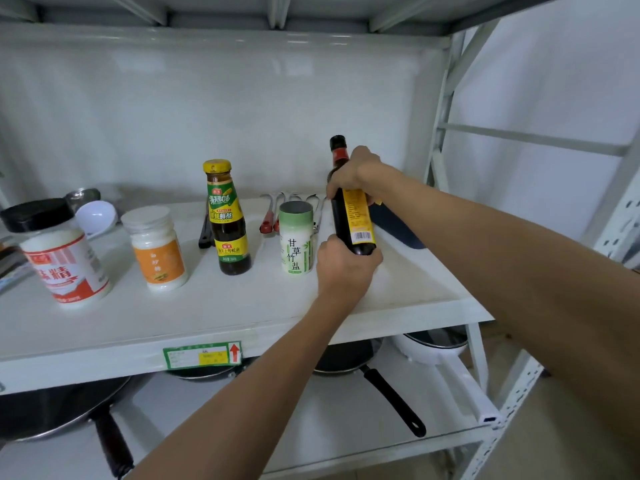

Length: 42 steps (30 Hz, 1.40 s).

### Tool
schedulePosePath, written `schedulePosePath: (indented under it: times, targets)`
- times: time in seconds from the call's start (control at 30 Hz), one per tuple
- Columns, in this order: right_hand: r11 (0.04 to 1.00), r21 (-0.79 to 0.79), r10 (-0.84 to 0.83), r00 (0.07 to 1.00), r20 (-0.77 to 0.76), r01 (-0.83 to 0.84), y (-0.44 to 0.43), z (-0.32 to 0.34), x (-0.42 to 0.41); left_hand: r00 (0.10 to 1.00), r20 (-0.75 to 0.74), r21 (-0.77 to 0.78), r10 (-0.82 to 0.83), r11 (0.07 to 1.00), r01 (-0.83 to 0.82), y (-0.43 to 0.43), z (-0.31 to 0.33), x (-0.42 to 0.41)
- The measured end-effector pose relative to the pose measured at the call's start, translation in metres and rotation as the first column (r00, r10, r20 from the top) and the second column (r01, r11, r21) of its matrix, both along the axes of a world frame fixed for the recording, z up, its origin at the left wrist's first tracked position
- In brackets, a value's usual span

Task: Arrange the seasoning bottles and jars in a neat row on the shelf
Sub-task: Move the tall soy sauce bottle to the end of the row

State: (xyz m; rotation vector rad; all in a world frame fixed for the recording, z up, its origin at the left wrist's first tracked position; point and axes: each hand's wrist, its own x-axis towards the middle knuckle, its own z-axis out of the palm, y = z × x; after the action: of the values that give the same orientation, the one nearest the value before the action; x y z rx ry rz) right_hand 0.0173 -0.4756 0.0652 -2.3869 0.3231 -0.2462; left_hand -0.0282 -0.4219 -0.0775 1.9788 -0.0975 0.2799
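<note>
A tall dark bottle (351, 216) with a yellow label is held near the right end of the white shelf (214, 306). My right hand (356, 176) grips its neck and shoulder, and my left hand (346, 265) holds its base. Left of it stand a green-capped salt jar (297, 242), a yellow-capped dark sauce bottle (227, 220), an orange-labelled white jar (157, 249) and a black-capped jar (60, 258) with a red and white label.
Red-handled utensils (270, 216) and a dark blue object (398, 225) lie at the shelf's back. A white bowl (97, 216) sits back left. Pans (346, 358) rest on the lower shelf. A metal upright (440, 133) bounds the right side.
</note>
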Motion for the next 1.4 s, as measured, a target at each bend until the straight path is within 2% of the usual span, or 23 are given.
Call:
schedulePosePath:
  times: [0.47, 0.73, 0.83, 0.93, 1.03, 1.07, 1.27, 1.4]
  targets:
    - [1.0, -0.028, 0.014, 1.0, 0.028, -0.013, -0.005, 0.013, -0.045, 0.998, 0.053, 0.146, -0.019, 0.989, 0.011, 0.012, -0.005, 0.0]
    - [0.999, -0.052, -0.005, 0.991, 0.132, 0.012, -0.01, -0.009, -0.046, 0.997, 0.043, 0.055, -0.066, 0.996, 0.063, 0.013, -0.008, -0.004]
    - [0.998, -0.055, -0.003, 0.992, 0.125, 0.009, -0.012, -0.01, -0.044, 0.995, 0.051, 0.031, -0.091, 0.995, 0.09, 0.014, -0.008, -0.006]
    - [0.995, -0.035, 0.095, 0.993, 0.077, -0.092, -0.018, -0.005, -0.046, 0.993, 0.037, -0.014, -0.111, 0.994, 0.111, 0.015, -0.008, -0.006]
    - [0.942, 0.029, 0.329, 0.938, 0.105, -0.334, -0.031, -0.004, -0.057, 0.992, 0.012, -0.122, -0.127, 0.984, 0.127, 0.018, -0.009, -0.006]
    - [0.926, 0.074, 0.36, 0.925, 0.123, -0.37, -0.036, -0.005, -0.06, 0.991, 0.006, -0.159, -0.133, 0.978, 0.132, 0.019, -0.009, -0.006]
    - [0.85, 0.296, 0.369, 0.894, 0.254, -0.435, -0.053, -0.023, -0.057, 0.99, 0.044, -0.233, -0.137, 0.962, 0.144, 0.02, -0.007, -0.009]
    - [0.873, 0.286, 0.309, 0.902, 0.303, -0.395, -0.05, -0.025, -0.059, 0.984, 0.063, -0.203, -0.167, 0.963, 0.177, 0.019, -0.009, -0.005]
